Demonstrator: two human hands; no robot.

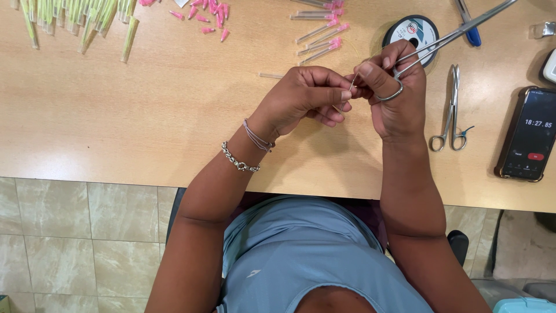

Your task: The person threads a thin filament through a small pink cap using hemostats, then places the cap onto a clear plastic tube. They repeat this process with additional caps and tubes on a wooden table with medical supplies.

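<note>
My left hand (304, 98) is curled above the wooden table (145, 116), its fingertips pinching a thin metal needle (351, 87) that stands between both hands. My right hand (394, 93) has fingers through a ring of steel forceps (452, 37), whose long arms point up and to the right. The thumb and forefinger of the right hand also meet at the needle. Bracelets circle my left wrist (246, 150).
A second pair of steel forceps (452, 110) lies right of my hands, beside a phone (530, 136) showing a running timer. A black spool of thread (412, 32) sits behind my right hand. Pink-hubbed needles (321, 37), pink caps (205, 14) and yellow-green tubes (81, 20) lie along the far edge.
</note>
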